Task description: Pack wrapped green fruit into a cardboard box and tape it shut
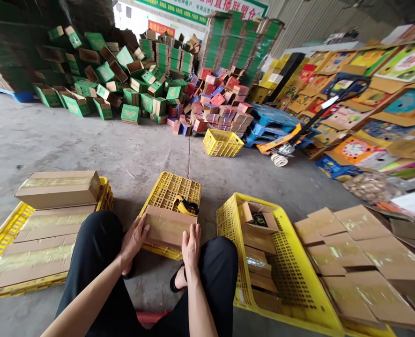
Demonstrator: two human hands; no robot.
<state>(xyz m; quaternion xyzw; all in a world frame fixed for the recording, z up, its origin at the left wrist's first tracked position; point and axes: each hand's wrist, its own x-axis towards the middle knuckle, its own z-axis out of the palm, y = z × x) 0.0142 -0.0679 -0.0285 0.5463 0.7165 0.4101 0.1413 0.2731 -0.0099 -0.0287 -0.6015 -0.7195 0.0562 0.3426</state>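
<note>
A small brown cardboard box (168, 226) lies on an upturned yellow plastic crate (172, 187) between my knees. My left hand (134, 238) grips the box's left end, fingers curled around its edge. My right hand (191, 244) presses on the box's near right corner, fingers together and laid over it. A yellow and black tape dispenser (186, 206) rests on the crate just behind the box.
A yellow crate (292, 262) at my right holds opened small boxes. Flat taped cartons (362, 262) lie further right. Sealed boxes (58, 187) sit on yellow crates at my left. Piles of green and red boxes, a yellow basket (223, 142) and a pallet jack (299, 135) stand across the concrete floor.
</note>
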